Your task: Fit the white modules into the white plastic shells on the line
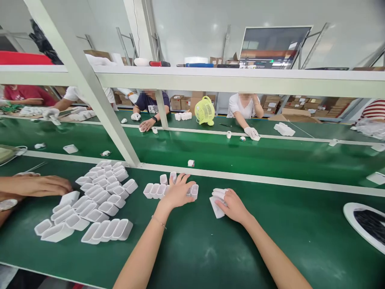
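My left hand (178, 193) reaches over a short row of small white open-topped cups (153, 190), its fingers spread across them and touching some. Part of the row is hidden beneath it. Two more small cups, one of them a white cup (163, 179), stand just behind the row. To the right, my right hand (233, 204) is closed on a flat-sided white plastic piece (217, 208) close to the green tabletop. White covers wrap some of its fingers. The held piece is partly hidden by the hand.
Many larger white tubs (99, 196) crowd the left side, beside another person's hand (54, 185). A pale post (102, 108) rises behind them. A green conveyor belt (240, 160) carries small parts beyond the edge rail. A white-rimmed round opening (350, 216) lies at right.
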Tool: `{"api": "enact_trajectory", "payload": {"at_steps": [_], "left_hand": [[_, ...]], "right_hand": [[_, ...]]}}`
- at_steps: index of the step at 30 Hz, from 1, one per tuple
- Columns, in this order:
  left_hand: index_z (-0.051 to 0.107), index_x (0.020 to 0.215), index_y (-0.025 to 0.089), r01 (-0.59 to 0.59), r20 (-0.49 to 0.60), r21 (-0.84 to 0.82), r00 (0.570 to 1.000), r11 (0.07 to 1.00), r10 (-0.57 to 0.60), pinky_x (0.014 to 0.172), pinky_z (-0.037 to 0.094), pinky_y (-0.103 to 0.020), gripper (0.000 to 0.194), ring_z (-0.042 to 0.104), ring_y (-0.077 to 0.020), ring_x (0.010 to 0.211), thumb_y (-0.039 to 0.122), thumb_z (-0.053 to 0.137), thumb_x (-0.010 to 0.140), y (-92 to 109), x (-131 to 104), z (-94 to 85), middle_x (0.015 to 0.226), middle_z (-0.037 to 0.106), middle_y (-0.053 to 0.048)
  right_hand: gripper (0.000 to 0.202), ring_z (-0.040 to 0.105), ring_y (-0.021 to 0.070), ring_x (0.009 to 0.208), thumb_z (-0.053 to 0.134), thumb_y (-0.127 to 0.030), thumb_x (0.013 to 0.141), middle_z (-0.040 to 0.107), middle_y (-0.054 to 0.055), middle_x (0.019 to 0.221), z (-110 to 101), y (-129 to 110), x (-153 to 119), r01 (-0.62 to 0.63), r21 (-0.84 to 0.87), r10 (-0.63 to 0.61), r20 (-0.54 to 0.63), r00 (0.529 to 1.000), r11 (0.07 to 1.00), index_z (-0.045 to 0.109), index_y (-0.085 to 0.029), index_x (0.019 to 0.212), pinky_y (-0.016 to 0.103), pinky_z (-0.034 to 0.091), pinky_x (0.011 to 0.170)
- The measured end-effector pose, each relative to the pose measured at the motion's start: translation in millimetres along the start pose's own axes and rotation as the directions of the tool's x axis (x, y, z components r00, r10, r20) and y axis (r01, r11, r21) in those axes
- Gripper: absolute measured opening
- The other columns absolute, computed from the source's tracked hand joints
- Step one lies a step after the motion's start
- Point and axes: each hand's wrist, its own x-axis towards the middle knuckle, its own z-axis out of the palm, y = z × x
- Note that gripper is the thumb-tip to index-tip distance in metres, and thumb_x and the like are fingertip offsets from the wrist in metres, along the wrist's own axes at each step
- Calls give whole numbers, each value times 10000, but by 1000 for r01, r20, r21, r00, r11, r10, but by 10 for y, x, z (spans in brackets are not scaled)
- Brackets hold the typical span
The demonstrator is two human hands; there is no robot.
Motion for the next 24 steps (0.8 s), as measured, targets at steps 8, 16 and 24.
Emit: {"api": "enact_trajectory", "payload": {"at_steps": [8,16,24], "left_hand": [[452,1161,226,-246,-238,-412,958,877,157,1004,462,-404,336,534,-233,1220,247,584,852,62,-10,-615,1331,541,-106],[532,1130,283,-566,-707,-442,698,696,118,808,598,-398,367,640,-309,1073,207,654,793,141,-698,-1233,1128,659,-46],[559,1128,349,-483,-738,-466,674,741,-25,745,618,-470,391,656,-334,1014,276,673,761,38,-899,-1210,1122,682,13]], "right_hand": [[338,584,223,1093,559,-368,950,598,91,1201,140,346,867,-162,88,169,-75,983,983,566,-171,1225,461,476,963],[354,555,239,1132,569,-342,946,528,102,1299,329,563,1811,-116,77,113,43,993,990,536,-184,1262,468,481,962],[282,597,203,1033,569,-338,948,599,78,1168,128,673,1909,6,15,-10,226,974,1000,586,-173,1175,426,508,914]]}}
